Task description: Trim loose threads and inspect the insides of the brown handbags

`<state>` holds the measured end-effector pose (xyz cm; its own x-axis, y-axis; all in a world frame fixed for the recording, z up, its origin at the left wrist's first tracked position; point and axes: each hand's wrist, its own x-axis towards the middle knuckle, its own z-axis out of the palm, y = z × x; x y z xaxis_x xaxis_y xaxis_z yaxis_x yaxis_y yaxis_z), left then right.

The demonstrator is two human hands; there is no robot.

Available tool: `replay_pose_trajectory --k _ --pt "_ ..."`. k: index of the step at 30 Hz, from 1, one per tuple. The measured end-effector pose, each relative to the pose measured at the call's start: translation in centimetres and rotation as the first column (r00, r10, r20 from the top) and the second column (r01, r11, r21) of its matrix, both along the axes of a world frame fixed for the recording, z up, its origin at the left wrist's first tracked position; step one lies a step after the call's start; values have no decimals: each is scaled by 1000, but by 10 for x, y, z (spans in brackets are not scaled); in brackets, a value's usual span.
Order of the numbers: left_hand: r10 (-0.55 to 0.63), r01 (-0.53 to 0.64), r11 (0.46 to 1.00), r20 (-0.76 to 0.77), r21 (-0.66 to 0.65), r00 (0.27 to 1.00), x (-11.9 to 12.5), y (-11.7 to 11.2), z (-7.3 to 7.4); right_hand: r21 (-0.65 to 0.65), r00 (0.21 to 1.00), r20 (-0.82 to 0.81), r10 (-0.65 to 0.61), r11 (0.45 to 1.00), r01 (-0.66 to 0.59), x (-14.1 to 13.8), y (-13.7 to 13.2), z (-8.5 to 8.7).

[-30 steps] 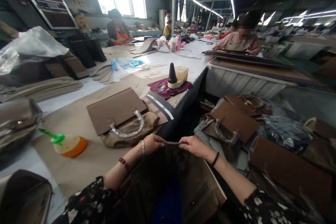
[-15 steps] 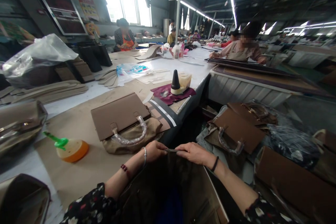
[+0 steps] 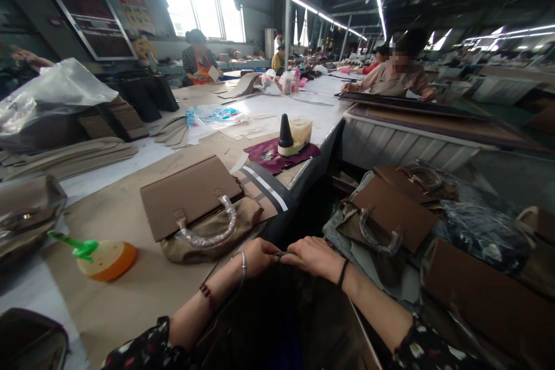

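My left hand (image 3: 259,255) and my right hand (image 3: 313,255) sit side by side at the table's near edge, both pinched on the top edge of a dark brown bag (image 3: 286,318) that rests on my lap. The fingertips almost touch. On the table just left of my left hand lies a taupe handbag (image 3: 195,208) with a plastic-wrapped handle. An orange squeeze bottle with a green nozzle (image 3: 99,257) lies further left.
A black-capped glue bottle (image 3: 291,132) stands on a maroon cloth (image 3: 277,156). Several brown handbags (image 3: 390,214) fill a bin on the right. Flat leather pieces and a plastic bag (image 3: 56,89) lie at the left. Other people work at tables farther back.
My two hands have drawn closer together along the bag's top edge. The view has shifted slightly.
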<state>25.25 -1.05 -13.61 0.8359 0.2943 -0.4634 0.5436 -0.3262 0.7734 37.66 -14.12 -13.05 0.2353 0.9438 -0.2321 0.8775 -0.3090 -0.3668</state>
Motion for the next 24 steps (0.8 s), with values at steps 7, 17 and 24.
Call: replay_pose_trajectory --k 7,17,24 --pt "0 1 999 -32 46 999 7 -1 -1 32 993 -31 -112 993 113 -14 7 -8" --pt "4 -3 1000 -58 23 998 8 -1 2 51 874 -468 -129 984 173 40 -38 -22" --pt "17 -14 999 -72 50 997 10 2 -3 48 863 -473 -178 973 227 34 -36 -31"
